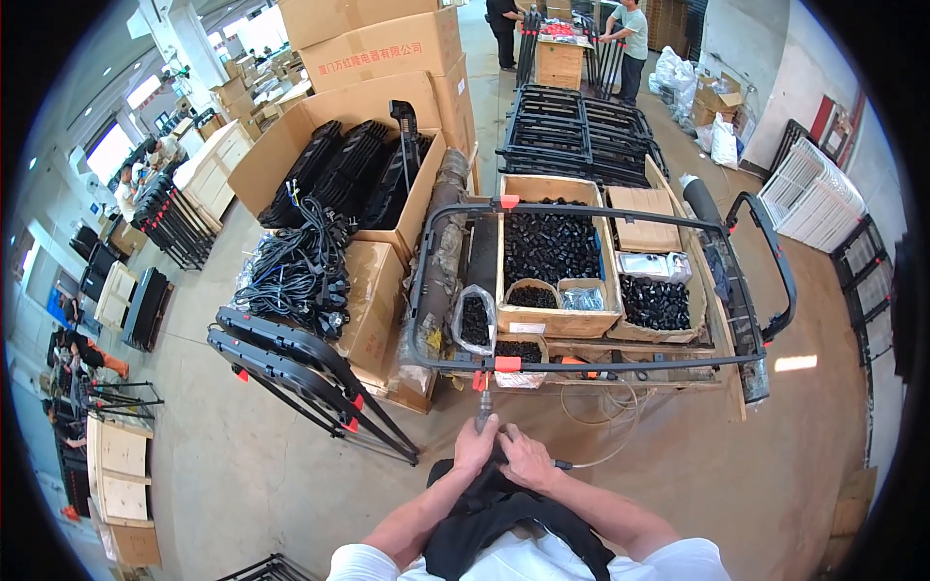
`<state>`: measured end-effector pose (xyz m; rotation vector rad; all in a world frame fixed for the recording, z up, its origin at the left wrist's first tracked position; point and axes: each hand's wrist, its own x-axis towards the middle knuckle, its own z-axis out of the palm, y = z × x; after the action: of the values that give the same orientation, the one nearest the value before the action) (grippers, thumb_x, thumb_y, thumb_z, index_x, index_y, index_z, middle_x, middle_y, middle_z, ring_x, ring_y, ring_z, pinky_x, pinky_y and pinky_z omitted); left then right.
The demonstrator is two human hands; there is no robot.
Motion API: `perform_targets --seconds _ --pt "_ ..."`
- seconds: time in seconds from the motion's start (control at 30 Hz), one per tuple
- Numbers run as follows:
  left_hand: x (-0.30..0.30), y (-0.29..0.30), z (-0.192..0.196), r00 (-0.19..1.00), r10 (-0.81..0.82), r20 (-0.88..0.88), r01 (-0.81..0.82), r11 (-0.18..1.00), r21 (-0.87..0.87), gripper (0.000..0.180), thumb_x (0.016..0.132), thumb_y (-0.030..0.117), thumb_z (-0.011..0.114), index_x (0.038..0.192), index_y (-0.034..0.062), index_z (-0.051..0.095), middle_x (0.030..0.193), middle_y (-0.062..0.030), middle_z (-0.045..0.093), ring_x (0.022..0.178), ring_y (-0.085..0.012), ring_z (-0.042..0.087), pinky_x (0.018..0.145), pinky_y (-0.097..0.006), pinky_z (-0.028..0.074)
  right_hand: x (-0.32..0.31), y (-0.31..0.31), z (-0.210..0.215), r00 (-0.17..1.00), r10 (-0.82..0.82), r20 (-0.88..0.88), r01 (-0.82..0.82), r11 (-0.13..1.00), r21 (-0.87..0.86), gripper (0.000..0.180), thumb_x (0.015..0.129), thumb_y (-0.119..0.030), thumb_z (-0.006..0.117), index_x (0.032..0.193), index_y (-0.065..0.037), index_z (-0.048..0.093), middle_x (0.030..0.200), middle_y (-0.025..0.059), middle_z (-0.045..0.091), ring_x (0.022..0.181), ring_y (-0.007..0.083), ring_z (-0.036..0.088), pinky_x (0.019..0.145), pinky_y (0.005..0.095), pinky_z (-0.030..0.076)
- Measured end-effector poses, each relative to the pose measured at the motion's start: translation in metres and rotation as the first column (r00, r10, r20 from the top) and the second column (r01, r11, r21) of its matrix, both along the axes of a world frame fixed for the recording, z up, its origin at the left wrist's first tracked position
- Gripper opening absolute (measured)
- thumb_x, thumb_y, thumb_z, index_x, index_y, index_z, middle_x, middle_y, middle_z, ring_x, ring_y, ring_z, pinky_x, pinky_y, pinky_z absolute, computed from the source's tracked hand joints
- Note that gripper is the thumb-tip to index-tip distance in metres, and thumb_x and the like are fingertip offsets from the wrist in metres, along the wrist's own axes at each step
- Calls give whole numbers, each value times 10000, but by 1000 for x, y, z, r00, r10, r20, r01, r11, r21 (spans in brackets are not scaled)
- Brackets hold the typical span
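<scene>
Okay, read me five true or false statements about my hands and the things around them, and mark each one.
1. The left hand grips a grey tool. True.
2. The right hand is far from the left. False: the right hand is right beside it.
3. The tool's tip points toward the person's body. False: it points away, toward the black frame.
4. The wooden crate holds small black parts. True.
5. The cables are piled on the floor. False: the cables lie atop a cardboard box.
</scene>
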<state>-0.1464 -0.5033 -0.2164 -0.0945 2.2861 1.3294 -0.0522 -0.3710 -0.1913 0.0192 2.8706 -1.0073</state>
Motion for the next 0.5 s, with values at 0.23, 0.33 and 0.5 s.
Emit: perform_targets --seconds 0.23,0.33,0.5 --pt "19 2 -3 998 41 43 -47 989 143 540 995 526 672 1030 -13 684 915 -127 731 857 -231 699 833 -400 544 21 7 1 1000 10 -25 -9 998 55 729 782 -236 838 1405 -52 509 1321 224 546 1147 427 653 934 522 563" --pt "25 11 -4 997 -58 41 53 993 109 539 1000 530 664 1021 -8 682 910 -128 731 858 -245 699 829 -407 541 29 14 3 1000 -16 25 14 997 82 797 771 -260 857 1439 -44 480 1259 217 594 1117 414 674 925 504 571" --pt "25 30 -4 1000 -14 2 13 984 177 421 1028 429 683 958 14 663 809 -49 657 767 -154 597 730 -352 503 29 24 0 996 -89 -18 90 990 108 855 754 -271 873 1462 -25 460 1140 198 665 1068 402 698 908 493 578"
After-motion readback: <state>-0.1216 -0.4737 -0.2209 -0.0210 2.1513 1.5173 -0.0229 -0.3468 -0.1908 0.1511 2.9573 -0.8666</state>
